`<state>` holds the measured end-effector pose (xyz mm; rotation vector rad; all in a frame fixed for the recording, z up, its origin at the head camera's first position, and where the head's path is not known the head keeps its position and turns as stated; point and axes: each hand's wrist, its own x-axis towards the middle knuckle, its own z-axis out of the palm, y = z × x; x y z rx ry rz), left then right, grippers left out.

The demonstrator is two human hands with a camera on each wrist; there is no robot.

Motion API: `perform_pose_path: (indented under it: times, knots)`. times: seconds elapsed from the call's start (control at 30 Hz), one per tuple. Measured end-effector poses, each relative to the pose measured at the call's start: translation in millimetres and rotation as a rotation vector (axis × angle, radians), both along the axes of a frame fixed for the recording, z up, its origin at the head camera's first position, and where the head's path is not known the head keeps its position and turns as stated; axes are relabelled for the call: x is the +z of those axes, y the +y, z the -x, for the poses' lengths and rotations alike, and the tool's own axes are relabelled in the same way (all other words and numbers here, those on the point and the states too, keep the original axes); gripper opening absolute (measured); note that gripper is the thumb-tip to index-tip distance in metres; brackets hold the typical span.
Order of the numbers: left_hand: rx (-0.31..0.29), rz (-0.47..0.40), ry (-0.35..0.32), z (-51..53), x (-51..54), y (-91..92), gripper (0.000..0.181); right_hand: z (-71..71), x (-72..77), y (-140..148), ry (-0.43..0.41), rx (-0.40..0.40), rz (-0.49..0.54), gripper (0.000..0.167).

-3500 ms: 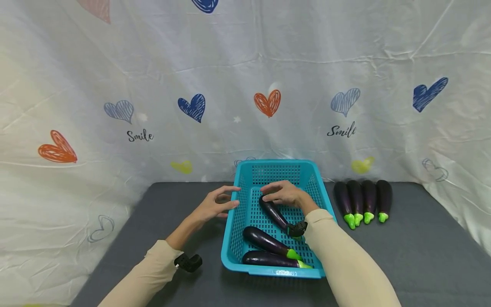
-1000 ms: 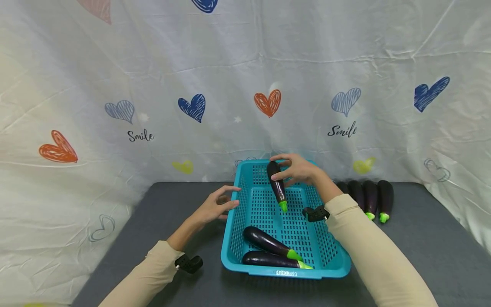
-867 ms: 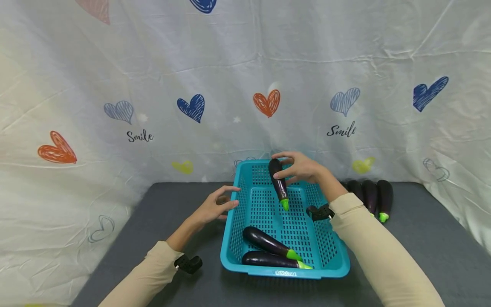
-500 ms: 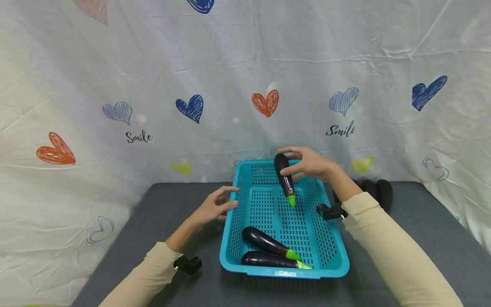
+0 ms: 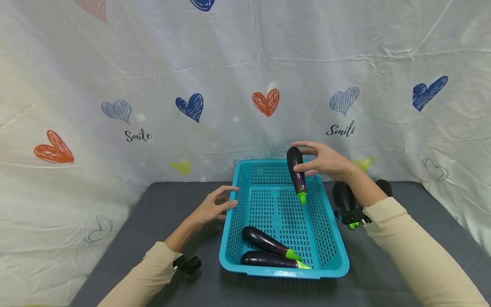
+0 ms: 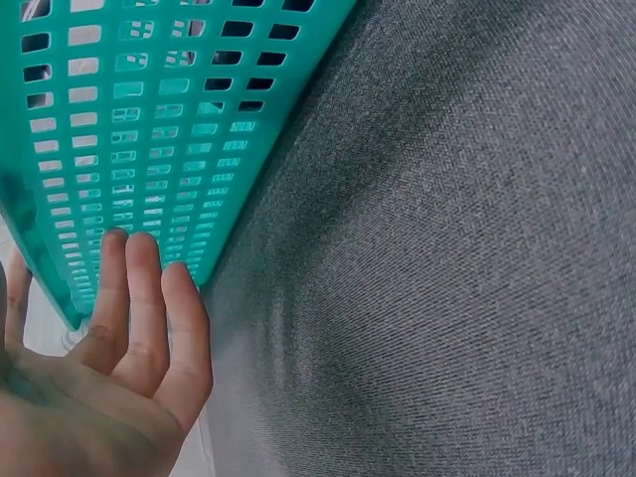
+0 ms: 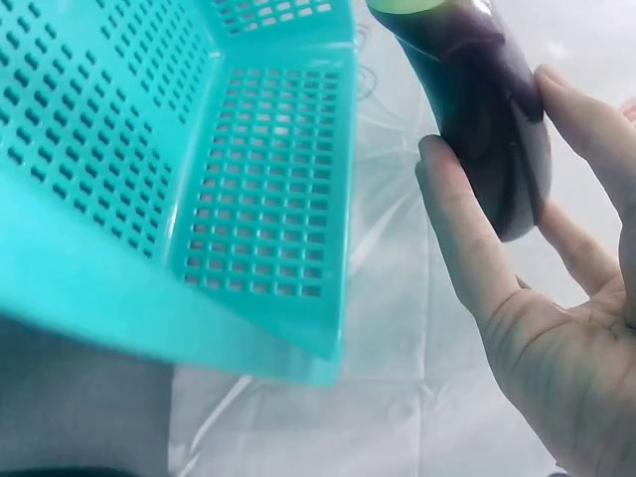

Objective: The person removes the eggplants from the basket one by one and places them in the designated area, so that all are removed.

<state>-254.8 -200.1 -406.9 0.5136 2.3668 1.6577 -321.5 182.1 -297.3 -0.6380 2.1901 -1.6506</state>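
Observation:
My right hand (image 5: 326, 161) pinches a dark purple eggplant (image 5: 295, 167) near its thick end, over the back right part of the turquoise basket (image 5: 226, 249). The green stem end hangs down. In the right wrist view, thumb and fingers lie on either side of the eggplant (image 7: 487, 129). Two more eggplants lie at the near end inside the basket, the upper eggplant (image 5: 264, 241) slanting and the lower eggplant (image 5: 266, 259) almost level. My left hand (image 5: 215, 204) is at the basket's left side, its fingers (image 6: 146, 308) extended along the perforated wall in the left wrist view.
Right of the basket, a row of eggplants (image 5: 343, 198) lies on the dark grey table cloth (image 5: 422, 256), partly hidden by my right forearm. A white curtain (image 5: 230, 64) printed with hearts hangs behind the table.
The right hand has lifted an eggplant from inside the basket and carried it up and right, towards the right rim. The left hand and the two near eggplants have stayed put.

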Motion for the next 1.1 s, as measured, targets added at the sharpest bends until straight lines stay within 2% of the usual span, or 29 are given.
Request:
perform_pose_path:
  times: [0.37, 0.67, 0.8, 0.93, 1.1]
  knots:
    - [-0.010, -0.016, -0.012, 1.0, -0.6, -0.5, 0.049, -9.6, -2.1, 25.7, 0.084, -0.061, -0.051, 0.083]
    - [-0.005, -0.017, -0.011, 0.6, -1.1, -1.1, 0.048, -19.3, -3.6, 46.3, 0.108, -0.097, 0.004, 0.080]
    - [-0.003, -0.014, -0.009, 1.0, -1.8, -1.2, 0.048, -24.9, -3.3, 57.5, 0.143, -0.123, -0.004, 0.079]
    - [-0.002, -0.015, -0.011, 1.0, -1.8, -1.4, 0.048, -29.4, -3.6, 69.0, 0.166, -0.163, -0.029, 0.078]
    - [-0.002, -0.014, -0.012, 1.0, -1.4, -1.3, 0.049, -34.8, -5.5, 84.7, 0.176, -0.252, -0.081, 0.077]
